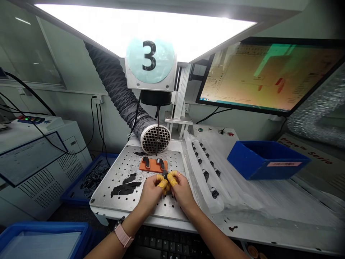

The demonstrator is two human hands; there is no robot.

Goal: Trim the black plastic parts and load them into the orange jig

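My left hand (153, 189) and my right hand (180, 187) meet over the perforated metal plate (107, 190), both wearing yellow finger cots. Their fingertips pinch together on a small black part (165, 175). Just beyond them lies an orange fixture (153, 165) holding two black parts. A few loose black strips (125, 187) lie on the plate to the left of my left hand.
A machine head marked 3 (149, 64) hangs above, with a ribbed exhaust hose (155, 138) behind the fixture. Clear plastic tubes with black parts (207, 172) lie right. A blue bin (265, 163), a monitor (269, 75), a keyboard (167, 244) and a blue tray of parts (91, 176) surround the plate.
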